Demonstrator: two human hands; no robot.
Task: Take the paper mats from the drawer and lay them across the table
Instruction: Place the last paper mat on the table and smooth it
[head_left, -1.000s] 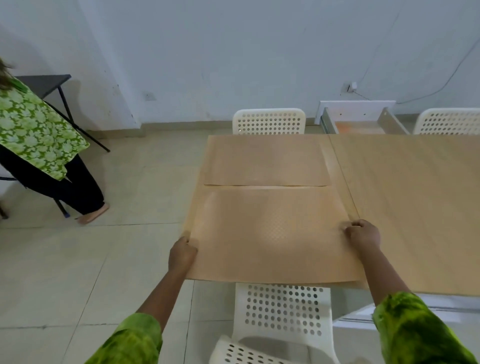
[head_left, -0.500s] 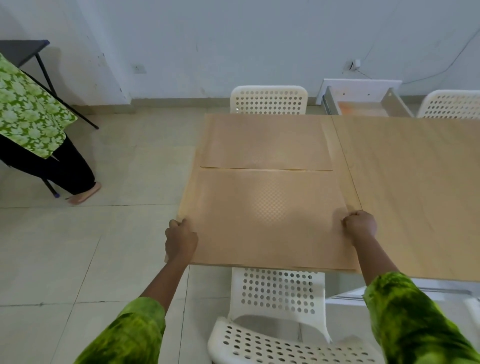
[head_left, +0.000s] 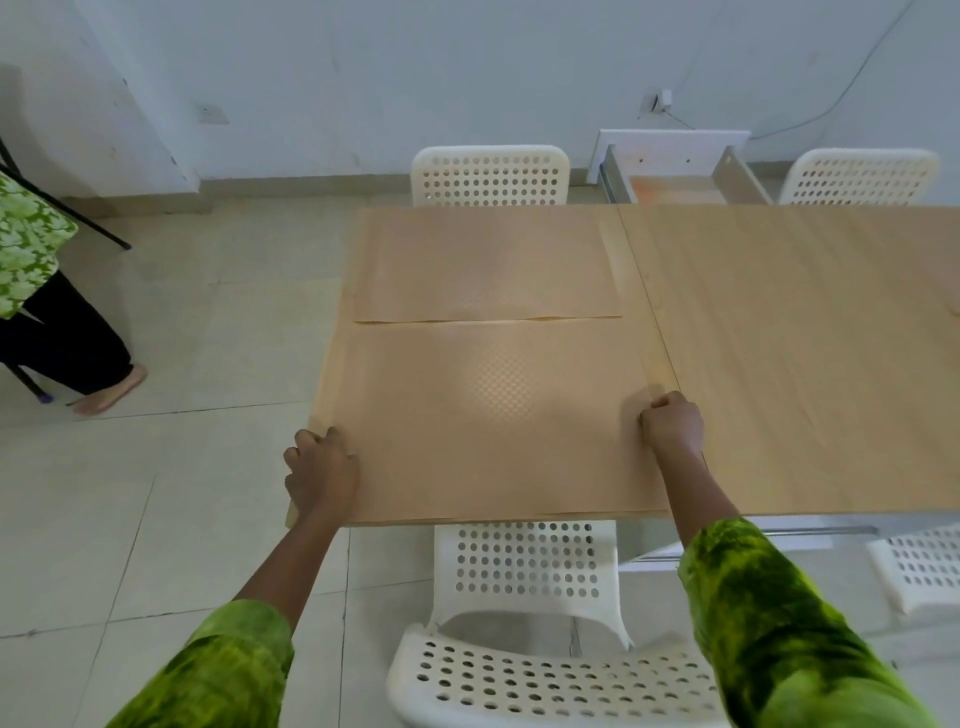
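Two tan paper mats lie on the left end of the wooden table (head_left: 805, 338). The far mat (head_left: 488, 265) rests flat by the far edge. The near mat (head_left: 493, 415) lies flat just in front of it, reaching the table's near edge. My left hand (head_left: 322, 473) is closed on the near mat's left edge at the table's corner. My right hand (head_left: 671, 423) is closed in a fist on the mat's right edge. Behind the table stands the open white drawer (head_left: 675, 171), its orange-tinted bottom partly visible.
White perforated chairs stand at the far side (head_left: 491, 174), (head_left: 860, 174) and right under me (head_left: 524, 571). A person in green patterned cloth and black trousers (head_left: 47, 312) sits at the far left on the tiled floor. A cable runs along the wall.
The near mat has gone from raised and bowed to flat on the table, drawn up to the near edge. My hands stayed on its side edges and lowered with it.
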